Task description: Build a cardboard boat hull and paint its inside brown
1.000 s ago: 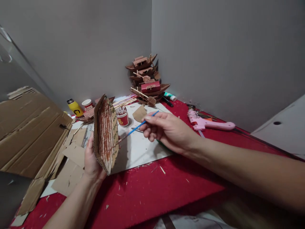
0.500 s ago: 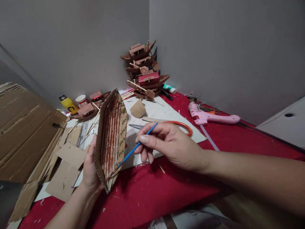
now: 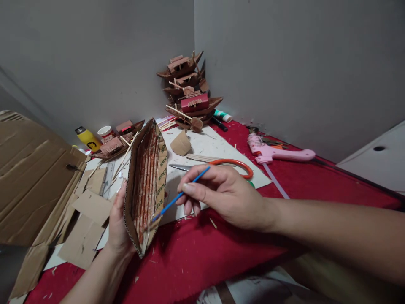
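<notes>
My left hand [image 3: 119, 226] grips a cardboard boat hull [image 3: 163, 169] from its left side, tilting its open inside toward me; most of the fingers are hidden behind it. Reddish-brown paint streaks the ridged inside, while the right wall shows bare tan card with printed letters. Between thumb and fingers, my right hand [image 3: 218, 192] pinches a thin blue paintbrush [image 3: 182, 193]. The brush tip is at the lower inside of the hull, by its near end. Orange-handled scissors [image 3: 245, 165] lie partly hidden behind my right hand.
A pink glue gun [image 3: 278, 153] rests on the red cloth [image 3: 202, 257] to the right. Finished model boats [image 3: 196, 103] are stacked in the corner. Cardboard pieces [image 3: 80, 236], a yellow bottle [image 3: 87, 139] and a paper cup [image 3: 105, 133] are at left. A curved card piece [image 3: 181, 142] sits behind.
The brush tip has shifted slightly up and right along the inside of the hull. My left hand keeps its hold; the whole view has moved a little.
</notes>
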{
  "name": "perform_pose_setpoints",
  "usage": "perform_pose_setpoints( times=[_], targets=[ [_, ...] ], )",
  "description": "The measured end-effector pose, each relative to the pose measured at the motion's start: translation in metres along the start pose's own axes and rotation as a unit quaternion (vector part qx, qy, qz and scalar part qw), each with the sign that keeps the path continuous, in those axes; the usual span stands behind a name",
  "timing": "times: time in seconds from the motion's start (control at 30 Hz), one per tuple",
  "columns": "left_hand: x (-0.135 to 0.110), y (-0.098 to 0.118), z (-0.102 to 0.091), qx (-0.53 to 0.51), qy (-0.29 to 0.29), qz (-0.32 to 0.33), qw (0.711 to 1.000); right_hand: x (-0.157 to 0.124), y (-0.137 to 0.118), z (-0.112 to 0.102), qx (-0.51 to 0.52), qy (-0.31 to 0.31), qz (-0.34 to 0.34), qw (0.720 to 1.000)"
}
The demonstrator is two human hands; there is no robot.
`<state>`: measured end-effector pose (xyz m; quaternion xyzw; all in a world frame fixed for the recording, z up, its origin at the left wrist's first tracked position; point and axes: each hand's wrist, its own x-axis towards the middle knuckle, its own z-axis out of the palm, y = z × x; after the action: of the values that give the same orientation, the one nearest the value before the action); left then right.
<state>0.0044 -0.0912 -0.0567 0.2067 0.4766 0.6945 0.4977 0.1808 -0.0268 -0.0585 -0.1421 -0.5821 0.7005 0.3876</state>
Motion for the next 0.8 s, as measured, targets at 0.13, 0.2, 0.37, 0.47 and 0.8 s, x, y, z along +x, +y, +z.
perform_pose_setpoints(
  times=[0.13,0.2,0.37,0.47,0.8],
  targets=[
    [-0.0023,0.0019,0.0036,-0.002,0.003,-0.018,1.0,0.0019,-0.0006,-0.0014,-0.011,0.028,-0.033,0.999],
    [-0.0022,0.0016,0.0032,0.001,0.0,-0.021,1.0,0.0001,-0.0011,-0.0003,0.003,0.015,-0.021,1.0],
    [-0.001,0.0011,0.0024,0.001,0.008,-0.011,1.0,-0.0014,0.0003,0.0026,-0.001,-0.015,-0.016,1.0],
    [-0.0007,0.0021,0.004,-0.017,0.01,-0.029,0.999,0.0003,-0.0008,0.0003,-0.029,0.015,-0.054,0.998],
    [-0.0022,0.004,0.0063,-0.018,0.063,-0.015,0.998,-0.0043,-0.0021,-0.0039,-0.106,-0.002,-0.068,0.992]
  ],
)
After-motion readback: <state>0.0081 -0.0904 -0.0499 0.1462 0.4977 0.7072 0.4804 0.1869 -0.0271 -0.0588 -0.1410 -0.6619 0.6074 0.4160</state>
